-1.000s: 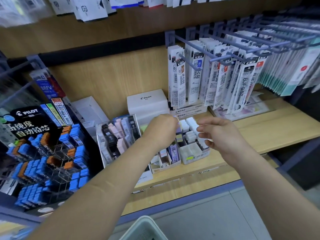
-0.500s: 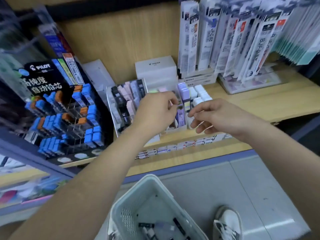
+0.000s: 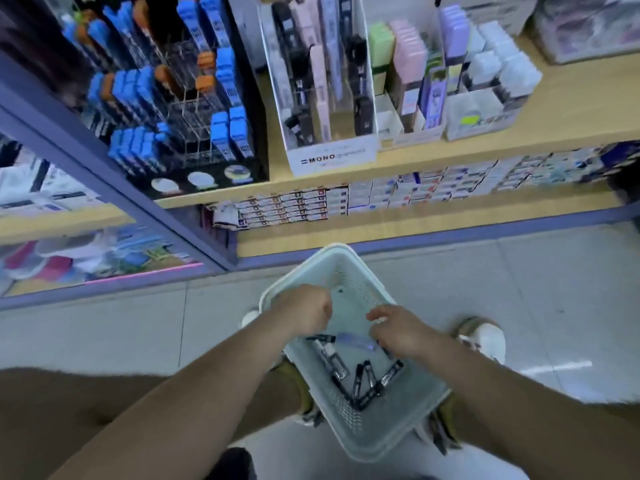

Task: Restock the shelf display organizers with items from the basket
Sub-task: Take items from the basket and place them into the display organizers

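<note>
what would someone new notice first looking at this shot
Probably the two hands, left hand and right hand, reaching into the pale basket low at centre, where black packs and a purple one lie. Then the bright blue and orange packs racked upper left, beside the MONO organizer on the shelf.

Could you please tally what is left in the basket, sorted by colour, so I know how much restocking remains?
Black items in the basket: about 5, overlapping and blurred, so the count is approximate.
Purple items: 1, next to the right hand.
Total: about 6. The left hand may hide more.
</note>
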